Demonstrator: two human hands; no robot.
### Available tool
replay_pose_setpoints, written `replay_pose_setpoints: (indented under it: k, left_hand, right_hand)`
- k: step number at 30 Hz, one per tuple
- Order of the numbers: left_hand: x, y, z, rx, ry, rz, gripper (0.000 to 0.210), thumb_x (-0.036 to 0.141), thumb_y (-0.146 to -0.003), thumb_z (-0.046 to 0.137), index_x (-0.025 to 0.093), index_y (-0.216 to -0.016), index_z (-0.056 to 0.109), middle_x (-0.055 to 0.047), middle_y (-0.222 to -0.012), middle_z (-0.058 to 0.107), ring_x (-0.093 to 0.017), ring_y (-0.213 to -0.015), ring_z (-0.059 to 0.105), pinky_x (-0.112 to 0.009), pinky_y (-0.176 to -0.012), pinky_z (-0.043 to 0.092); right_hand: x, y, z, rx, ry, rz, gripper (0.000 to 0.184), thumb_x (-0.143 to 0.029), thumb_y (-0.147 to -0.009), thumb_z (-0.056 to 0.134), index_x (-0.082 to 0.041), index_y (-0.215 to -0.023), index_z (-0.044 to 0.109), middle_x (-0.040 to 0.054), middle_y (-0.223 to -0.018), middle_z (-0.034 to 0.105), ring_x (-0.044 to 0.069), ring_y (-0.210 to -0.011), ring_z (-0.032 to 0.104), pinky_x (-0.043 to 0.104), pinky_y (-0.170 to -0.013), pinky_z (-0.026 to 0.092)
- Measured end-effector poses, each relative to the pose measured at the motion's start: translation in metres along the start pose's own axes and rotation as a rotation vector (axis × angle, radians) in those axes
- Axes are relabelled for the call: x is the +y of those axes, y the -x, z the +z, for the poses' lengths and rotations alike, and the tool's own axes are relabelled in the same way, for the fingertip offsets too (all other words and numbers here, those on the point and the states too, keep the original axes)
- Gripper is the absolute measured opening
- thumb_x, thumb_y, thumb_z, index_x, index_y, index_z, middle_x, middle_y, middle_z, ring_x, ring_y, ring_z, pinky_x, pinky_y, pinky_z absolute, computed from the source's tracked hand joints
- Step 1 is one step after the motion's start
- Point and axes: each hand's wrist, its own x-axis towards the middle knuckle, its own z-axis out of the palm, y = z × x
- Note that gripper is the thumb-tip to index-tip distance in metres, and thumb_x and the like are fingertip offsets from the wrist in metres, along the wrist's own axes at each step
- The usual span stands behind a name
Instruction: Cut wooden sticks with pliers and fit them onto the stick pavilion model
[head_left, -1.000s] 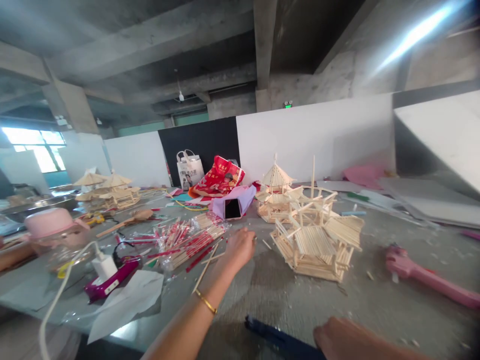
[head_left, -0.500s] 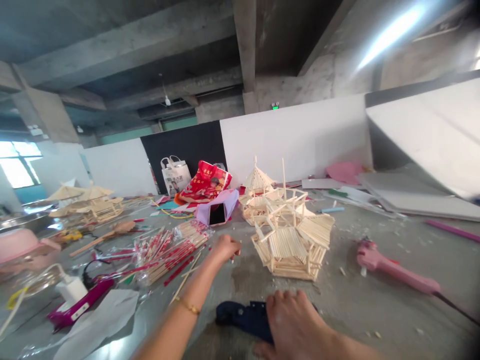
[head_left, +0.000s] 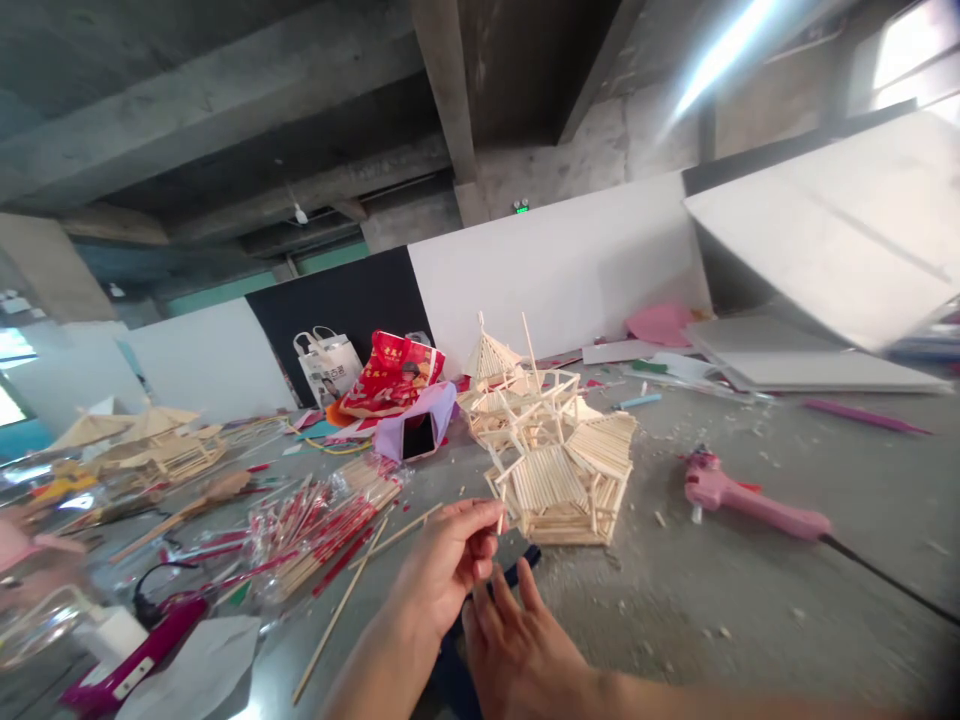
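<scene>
Grey work table (head_left: 750,620) filling the lower view, littered with chips; on it, as landmark, a stick pavilion model (head_left: 559,480) near the middle. Behind the model, a second, roofed stick model (head_left: 491,375). To the right of the model, well apart, a pink glue gun (head_left: 742,495) lying flat. To the left of the model, a bag of red-wrapped chopsticks (head_left: 322,525), and loose long sticks (head_left: 341,605) beside it. In front of the model, close, left hand (head_left: 442,575) pinching a short stick piece (head_left: 501,520) between thumb and fingers, piece upright, just beside the model's front edge. Below, right hand (head_left: 517,655) released, fingers spread, holding nothing, over a dark blue tool (head_left: 525,560) mostly hidden
</scene>
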Motion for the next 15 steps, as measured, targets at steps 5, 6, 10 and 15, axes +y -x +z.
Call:
replay_pose_setpoints:
  k: [5, 6, 10, 15]
  left_hand:
    - [-0.006, -0.01, 0.009, 0.042, 0.056, 0.007, 0.017, 0.023, -0.064, 0.066, 0.013, -0.066, 0.053, 0.006, -0.059, 0.046, 0.0, -0.041, 0.037, -0.012, -0.034, 0.02]
    - [-0.007, -0.012, 0.01, 0.049, 0.052, 0.008, 0.018, 0.024, -0.064, 0.066, 0.013, -0.065, 0.052, 0.006, -0.059, 0.046, 0.0, -0.041, 0.037, -0.012, -0.033, 0.02]
    - [-0.009, -0.017, 0.013, 0.073, 0.018, 0.016, 0.016, 0.023, -0.065, 0.066, 0.012, -0.065, 0.054, 0.004, -0.058, 0.048, 0.0, -0.04, 0.038, -0.013, -0.033, 0.02]
    - [-0.008, -0.018, 0.014, 0.082, -0.015, 0.034, 0.015, 0.024, -0.066, 0.064, 0.012, -0.065, 0.054, 0.004, -0.058, 0.049, 0.0, -0.039, 0.037, -0.013, -0.032, 0.019]
  right_hand:
    - [0.022, 0.04, 0.022, 0.732, 0.055, -0.086, 0.03, -0.011, -0.082, 0.033, -0.014, -0.084, 0.063, 0.0081, -0.086, 0.066, 0.025, -0.082, 0.061, 0.045, -0.073, 0.052]
    - [0.026, 0.045, 0.024, 0.81, 0.08, -0.092, 0.032, -0.008, -0.081, 0.031, -0.015, -0.081, 0.063, 0.0067, -0.082, 0.067, 0.023, -0.078, 0.062, 0.041, -0.071, 0.054]
    - [0.031, 0.042, 0.02, 0.724, 0.256, -0.173, 0.031, -0.005, -0.077, 0.034, -0.008, -0.089, 0.062, 0.0182, -0.095, 0.063, 0.033, -0.085, 0.06, 0.046, -0.067, 0.053]
    - [0.021, 0.012, -0.01, -0.006, 0.047, -0.142, 0.04, -0.015, -0.085, 0.036, 0.005, -0.117, 0.047, 0.0294, -0.119, 0.042, 0.042, -0.112, 0.035, 0.057, -0.089, 0.034]
